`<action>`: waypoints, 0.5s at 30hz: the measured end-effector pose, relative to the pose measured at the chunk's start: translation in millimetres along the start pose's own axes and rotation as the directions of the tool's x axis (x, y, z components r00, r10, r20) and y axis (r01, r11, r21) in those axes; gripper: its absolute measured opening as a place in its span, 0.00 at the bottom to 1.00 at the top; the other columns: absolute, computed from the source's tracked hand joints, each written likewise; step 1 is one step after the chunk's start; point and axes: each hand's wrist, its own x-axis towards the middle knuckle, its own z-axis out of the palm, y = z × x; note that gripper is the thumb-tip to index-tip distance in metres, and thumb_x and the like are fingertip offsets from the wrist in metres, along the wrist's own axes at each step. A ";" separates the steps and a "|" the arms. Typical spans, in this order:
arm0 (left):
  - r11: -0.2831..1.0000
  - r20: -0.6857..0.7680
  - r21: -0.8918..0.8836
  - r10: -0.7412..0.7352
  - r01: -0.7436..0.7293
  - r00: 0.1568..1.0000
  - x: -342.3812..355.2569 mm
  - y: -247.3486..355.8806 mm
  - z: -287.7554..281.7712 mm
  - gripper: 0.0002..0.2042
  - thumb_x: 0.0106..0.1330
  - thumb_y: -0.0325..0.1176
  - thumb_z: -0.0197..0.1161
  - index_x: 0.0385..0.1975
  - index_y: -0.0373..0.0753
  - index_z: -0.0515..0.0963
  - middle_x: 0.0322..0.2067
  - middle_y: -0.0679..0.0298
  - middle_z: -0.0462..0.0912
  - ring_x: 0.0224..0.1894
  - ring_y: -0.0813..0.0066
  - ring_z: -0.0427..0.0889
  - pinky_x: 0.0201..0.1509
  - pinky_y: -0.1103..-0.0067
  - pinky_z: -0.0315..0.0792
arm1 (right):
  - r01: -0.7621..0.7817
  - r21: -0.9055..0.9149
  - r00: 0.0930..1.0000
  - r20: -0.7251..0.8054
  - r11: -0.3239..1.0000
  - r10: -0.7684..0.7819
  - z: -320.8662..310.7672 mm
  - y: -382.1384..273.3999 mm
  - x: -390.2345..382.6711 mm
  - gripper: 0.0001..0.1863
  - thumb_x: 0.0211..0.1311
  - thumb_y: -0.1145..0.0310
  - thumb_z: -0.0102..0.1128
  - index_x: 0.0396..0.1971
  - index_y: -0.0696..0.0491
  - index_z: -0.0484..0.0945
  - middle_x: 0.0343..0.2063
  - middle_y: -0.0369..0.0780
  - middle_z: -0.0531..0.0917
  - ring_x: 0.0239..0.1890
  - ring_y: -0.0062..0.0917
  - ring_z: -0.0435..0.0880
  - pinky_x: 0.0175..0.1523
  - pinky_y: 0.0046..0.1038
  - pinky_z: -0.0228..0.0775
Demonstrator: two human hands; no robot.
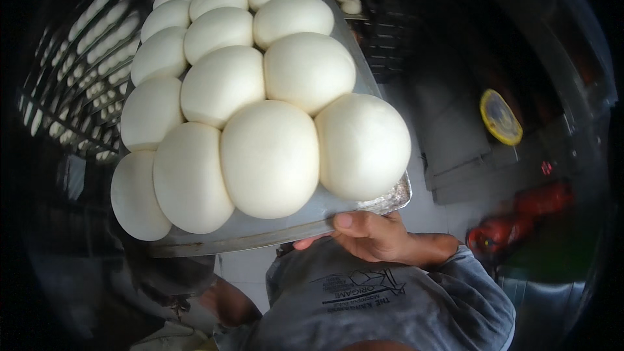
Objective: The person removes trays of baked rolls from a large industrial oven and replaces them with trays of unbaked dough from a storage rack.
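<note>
across the upper left and centre of the frame, a metal tray (260,231) bore rows of plump, pale dough balls (270,159), most pressed against their neighbours, with four along the edge nearest the body. at the lower centre, the right hand (374,235) was clamped on the tray's near edge, close to its right corner, thumb on top and fingers beneath. the left forearm (227,302) showed at the lower left, but the left hand was out of sight, so i could not tell whether it gripped anything.

judging by how things stood, the shaping and setting out of these balls was done: they sat in rows, smooth and without browning, so they looked unbaked. the tray was held up in front of the grey shirt (390,309) and not set down yet, so the carrying seemed only partly done. at the left of the frame, a dark rack (62,114) bore many more pale pieces (101,58), too small to count. at the right, a yellow-rimmed oval thing (500,117) was well apart from the tray.
</note>
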 end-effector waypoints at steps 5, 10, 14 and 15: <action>0.995 0.230 -0.007 -0.099 0.103 0.968 -60.7 -24.1 71.9 0.36 0.57 0.46 0.69 0.62 0.33 0.64 0.55 0.53 0.75 0.56 0.59 0.76 0.63 0.68 0.69 | 0.238 -0.048 0.964 -0.110 0.970 -0.242 -35.0 -36.1 -86.1 0.27 0.65 0.71 0.54 0.63 0.61 0.64 0.55 0.54 0.75 0.55 0.45 0.79 0.55 0.46 0.78; 0.981 0.541 0.029 -0.175 0.189 0.823 -102.7 -61.8 187.2 0.37 0.55 0.45 0.72 0.61 0.32 0.65 0.54 0.53 0.76 0.55 0.59 0.77 0.62 0.68 0.70 | 0.459 -0.129 0.836 -0.272 0.879 -0.477 -89.3 -71.0 -139.6 0.26 0.65 0.69 0.52 0.61 0.63 0.66 0.55 0.52 0.77 0.54 0.42 0.80 0.55 0.44 0.78; 0.986 0.770 0.068 -0.151 0.155 0.620 -138.2 -99.4 307.7 0.38 0.53 0.45 0.74 0.60 0.32 0.65 0.53 0.53 0.77 0.54 0.60 0.78 0.61 0.69 0.71 | 0.604 -0.145 0.722 -0.317 0.784 -0.615 -158.5 -115.2 -151.4 0.25 0.67 0.71 0.52 0.62 0.63 0.65 0.57 0.50 0.75 0.58 0.41 0.77 0.62 0.45 0.73; 0.996 0.831 0.088 -0.064 -0.017 0.553 -145.4 -110.9 342.1 0.38 0.53 0.44 0.74 0.60 0.31 0.65 0.53 0.53 0.77 0.54 0.60 0.78 0.61 0.69 0.71 | 0.632 -0.158 0.689 -0.333 0.758 -0.644 -176.7 -128.9 -150.7 0.25 0.67 0.71 0.52 0.62 0.63 0.65 0.57 0.50 0.75 0.58 0.41 0.77 0.62 0.45 0.73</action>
